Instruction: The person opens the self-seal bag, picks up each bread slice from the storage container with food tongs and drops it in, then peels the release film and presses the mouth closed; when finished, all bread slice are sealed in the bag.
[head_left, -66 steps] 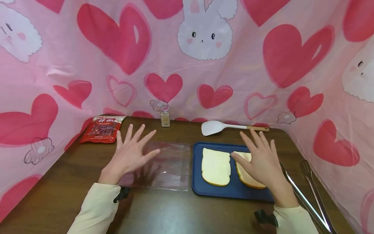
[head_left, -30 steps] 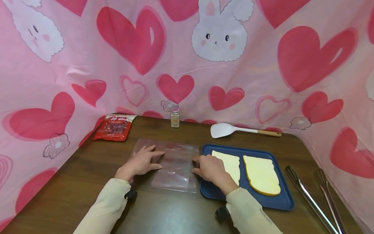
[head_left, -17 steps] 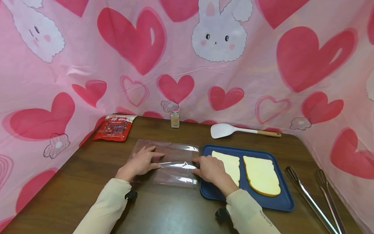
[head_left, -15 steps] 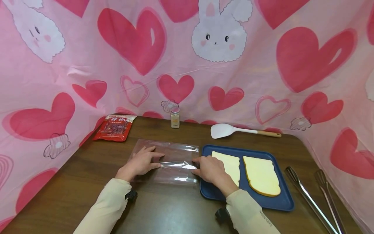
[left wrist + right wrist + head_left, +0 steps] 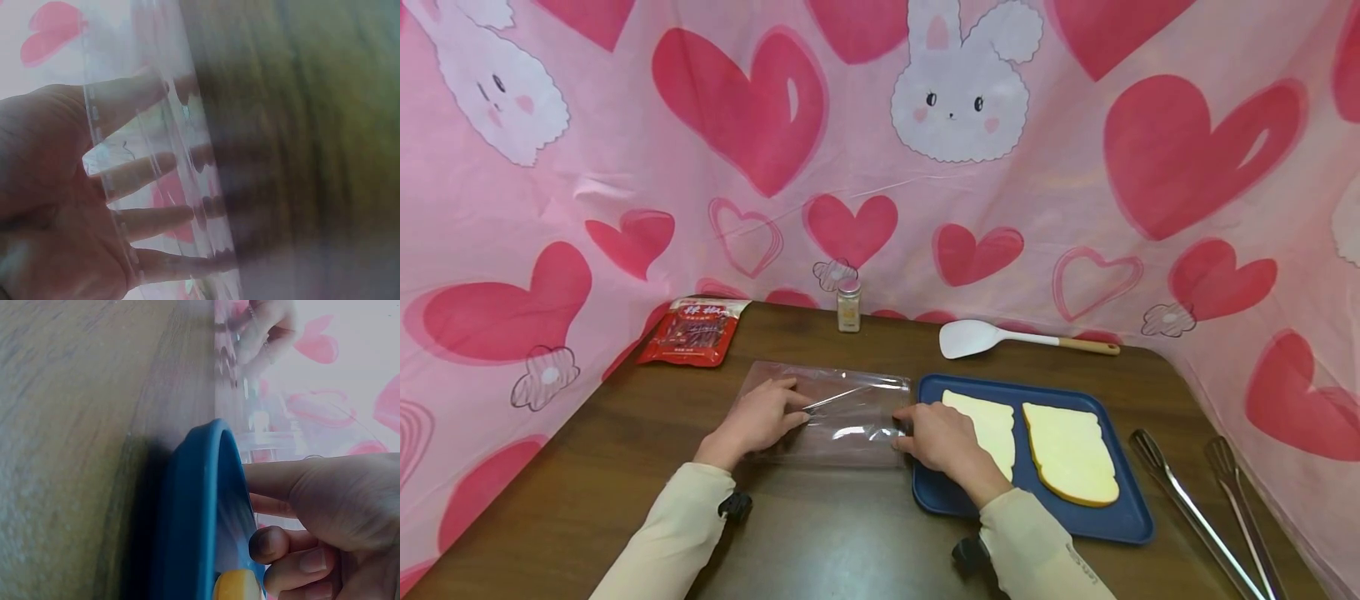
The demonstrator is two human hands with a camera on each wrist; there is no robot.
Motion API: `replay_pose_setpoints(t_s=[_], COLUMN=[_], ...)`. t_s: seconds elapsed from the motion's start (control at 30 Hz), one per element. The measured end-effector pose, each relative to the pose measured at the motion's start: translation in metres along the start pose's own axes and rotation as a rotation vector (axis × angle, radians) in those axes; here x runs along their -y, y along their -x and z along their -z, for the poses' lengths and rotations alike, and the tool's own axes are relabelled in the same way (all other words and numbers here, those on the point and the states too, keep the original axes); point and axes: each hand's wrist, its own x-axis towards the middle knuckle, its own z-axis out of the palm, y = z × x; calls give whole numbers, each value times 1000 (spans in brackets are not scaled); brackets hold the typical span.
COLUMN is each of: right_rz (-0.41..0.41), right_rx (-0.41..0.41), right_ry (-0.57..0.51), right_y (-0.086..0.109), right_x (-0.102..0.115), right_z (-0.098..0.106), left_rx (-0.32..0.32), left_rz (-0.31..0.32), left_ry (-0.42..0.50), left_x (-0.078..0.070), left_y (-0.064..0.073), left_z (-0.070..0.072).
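A clear plastic bag (image 5: 831,387) lies flat on the brown table between my hands, creased and shiny near its right end. My left hand (image 5: 760,422) rests on its left part. In the left wrist view, those fingers (image 5: 150,222) are spread and nearly straight, seen through the clear film. With thumb and forefinger, my right hand (image 5: 943,435) pinches the bag's right edge, its other fingers curled in the right wrist view. That hand is over the left side of a blue tray (image 5: 1131,504), partly hiding one of two bread slices (image 5: 1067,450).
A red food packet (image 5: 692,333) lies at the back left, and a small seasoning jar (image 5: 848,308) stands at the back. Behind the tray lies a white spatula (image 5: 973,337) with a wooden handle. Metal tongs (image 5: 1195,512) lie to the tray's right. A heart-patterned cloth rises behind.
Both hands came down from above the table onto the bag, the right one moving left to its edge. Since then the film has creased and its near edge has shifted away from me.
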Motion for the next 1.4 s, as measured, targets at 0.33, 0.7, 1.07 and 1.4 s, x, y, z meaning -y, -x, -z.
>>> replay_pose_setpoints(t_s=[0.33,0.7,1.07,1.4], right_rz=[-11,-20,-24,-11], right_rx=[-6,13,38,21], right_ry=[3,-34,-70,-52], right_y=[0,1,-1,-2], right_x=[0,-2,-3,-7], right_z=[0,1,3,4], left_rx=[-63,-120,-107,-73], left_rz=[41,25,67,87], left_ry=[84,176,235,266], left_x=[0,0,0,-1], left_y=[0,7,17,20], left_z=[5,23,45,49])
